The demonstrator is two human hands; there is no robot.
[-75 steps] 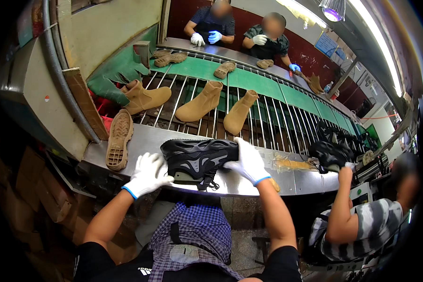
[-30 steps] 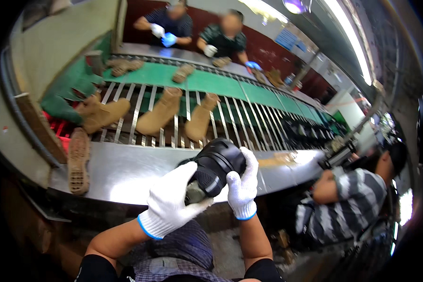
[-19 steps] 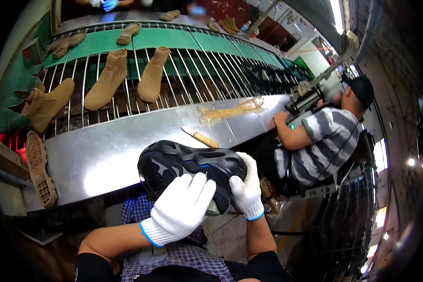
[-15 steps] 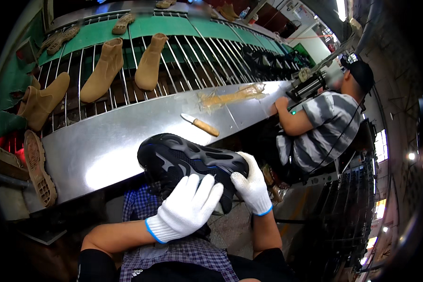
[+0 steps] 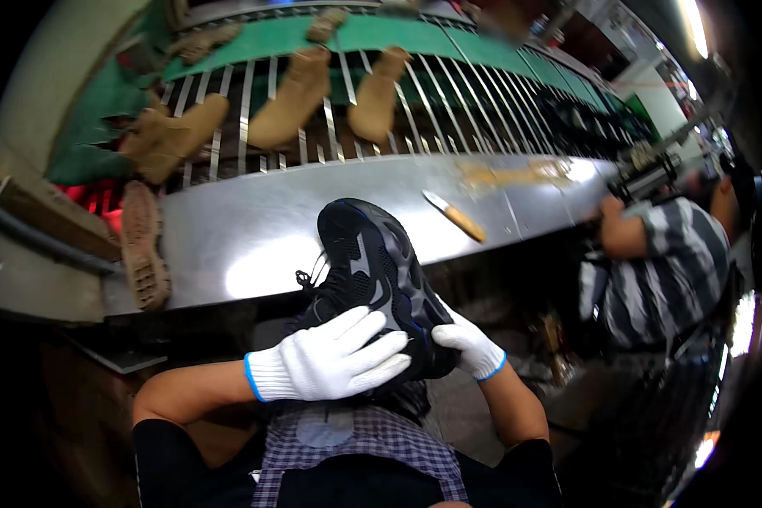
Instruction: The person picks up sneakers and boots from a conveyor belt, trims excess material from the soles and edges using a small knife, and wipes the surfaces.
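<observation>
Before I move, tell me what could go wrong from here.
The knife lies bare-bladed on the metal counter, right of the black shoe; a sideways swing might knock it off the nearby edge. The shoe's heel end is beyond the counter's front edge, so it could drop if the right grip slips.

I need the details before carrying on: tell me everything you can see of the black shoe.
The black shoe has a mesh-looking upper with grey side panels, a thick, sculpted dark sole and traces of blue near their join. It is tipped sideways, sole to the right, laces at the left. Its toe points away from the person, over the steel bench in view; contact there is unclear. The left hand lies across its side; the right hand grips the heel end.
</observation>
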